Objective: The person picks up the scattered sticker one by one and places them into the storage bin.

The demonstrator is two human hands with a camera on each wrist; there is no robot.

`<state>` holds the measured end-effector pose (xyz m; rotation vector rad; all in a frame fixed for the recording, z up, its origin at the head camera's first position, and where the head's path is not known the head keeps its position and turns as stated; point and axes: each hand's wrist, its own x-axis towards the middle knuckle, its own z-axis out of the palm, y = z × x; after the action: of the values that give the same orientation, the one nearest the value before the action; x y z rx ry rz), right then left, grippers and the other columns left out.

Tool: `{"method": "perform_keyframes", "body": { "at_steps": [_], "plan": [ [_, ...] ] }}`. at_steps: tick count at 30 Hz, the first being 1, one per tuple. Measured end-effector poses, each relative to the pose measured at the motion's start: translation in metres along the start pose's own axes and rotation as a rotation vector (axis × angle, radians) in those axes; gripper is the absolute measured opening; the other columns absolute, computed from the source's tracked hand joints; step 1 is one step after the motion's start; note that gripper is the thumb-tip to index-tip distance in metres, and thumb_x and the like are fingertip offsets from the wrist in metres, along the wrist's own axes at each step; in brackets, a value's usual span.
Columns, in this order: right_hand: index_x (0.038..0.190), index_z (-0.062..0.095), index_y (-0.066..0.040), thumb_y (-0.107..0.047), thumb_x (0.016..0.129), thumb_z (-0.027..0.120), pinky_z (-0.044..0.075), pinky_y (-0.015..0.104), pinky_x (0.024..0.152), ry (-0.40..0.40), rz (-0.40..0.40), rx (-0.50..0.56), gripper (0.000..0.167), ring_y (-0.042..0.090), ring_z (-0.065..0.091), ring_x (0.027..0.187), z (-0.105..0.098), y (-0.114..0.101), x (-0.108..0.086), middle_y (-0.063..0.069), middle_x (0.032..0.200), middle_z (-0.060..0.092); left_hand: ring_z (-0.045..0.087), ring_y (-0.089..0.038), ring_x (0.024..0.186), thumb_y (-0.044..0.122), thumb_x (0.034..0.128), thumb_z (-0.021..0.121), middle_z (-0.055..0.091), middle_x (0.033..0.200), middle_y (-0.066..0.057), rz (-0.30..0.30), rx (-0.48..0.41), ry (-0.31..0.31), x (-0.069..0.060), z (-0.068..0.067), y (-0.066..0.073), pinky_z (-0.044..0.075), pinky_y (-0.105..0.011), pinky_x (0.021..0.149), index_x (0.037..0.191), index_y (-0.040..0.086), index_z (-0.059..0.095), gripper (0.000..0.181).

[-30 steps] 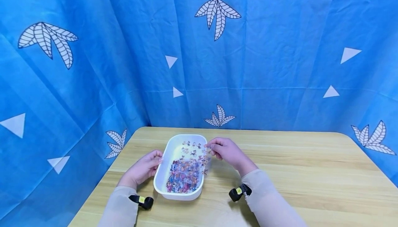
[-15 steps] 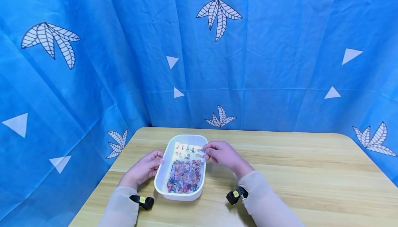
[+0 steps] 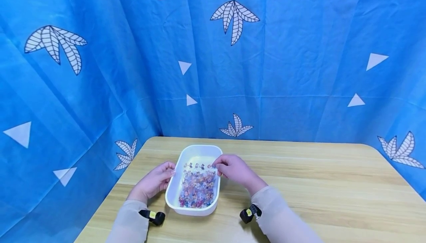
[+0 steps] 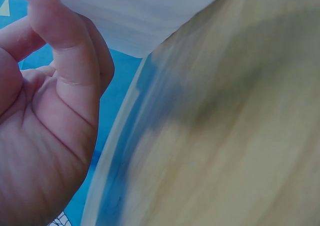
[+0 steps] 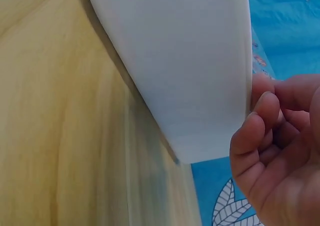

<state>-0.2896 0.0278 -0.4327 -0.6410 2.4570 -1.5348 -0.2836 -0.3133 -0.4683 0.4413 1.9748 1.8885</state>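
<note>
A white plastic tub stands on the table, its outer wall filling much of the right wrist view. My left hand holds the tub's left rim, thumb on top and curled fingers against the outside. At the right rim, my right hand pinches the corner of a clear sticker sheet printed with small cartoon figures. The sheet lies over the inside of the tub, above a colourful layer of similar stickers. How many sheets are beneath cannot be made out.
The light wooden table stretches out to the right of the tub. A blue patterned curtain hangs behind it and along the left side. Each wrist wears a black strap with a small camera.
My right hand has moved from beyond the right rim slightly left and towards me, bringing the sticker sheet down over the tub's contents. My left hand has stayed on the rim.
</note>
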Motion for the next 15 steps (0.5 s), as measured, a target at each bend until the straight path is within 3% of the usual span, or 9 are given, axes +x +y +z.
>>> {"method": "perform_keyframes", "body": {
  "at_steps": [8, 15],
  "plan": [
    [0.106, 0.073, -0.024, -0.021, 0.105, 0.053, 0.049, 0.036, 0.061, 0.010, -0.030, -0.122, 0.021, 0.018, 0.055, 0.065, 0.0025, -0.0070, 0.0019, -0.001, 0.077, 0.064, 0.063, -0.016, 0.082, 0.013, 0.1069, 0.049, 0.062, 0.104, -0.009, -0.003, 0.014, 0.035, 0.0026, -0.0013, 0.0059, 0.056, -0.028, 0.070, 0.118, -0.003, 0.045, 0.020],
    [0.115, 0.074, -0.021, -0.020, 0.104, 0.053, 0.047, 0.033, 0.060, 0.009, -0.045, -0.243, 0.023, 0.012, 0.048, 0.060, 0.0054, -0.0080, -0.0007, -0.004, 0.078, 0.061, 0.061, -0.015, 0.080, 0.014, 0.1071, 0.050, 0.062, 0.102, -0.008, -0.017, 0.010, 0.011, 0.0004, -0.0024, 0.0014, 0.055, -0.028, 0.068, 0.119, -0.005, 0.044, 0.023]
  ]
}}
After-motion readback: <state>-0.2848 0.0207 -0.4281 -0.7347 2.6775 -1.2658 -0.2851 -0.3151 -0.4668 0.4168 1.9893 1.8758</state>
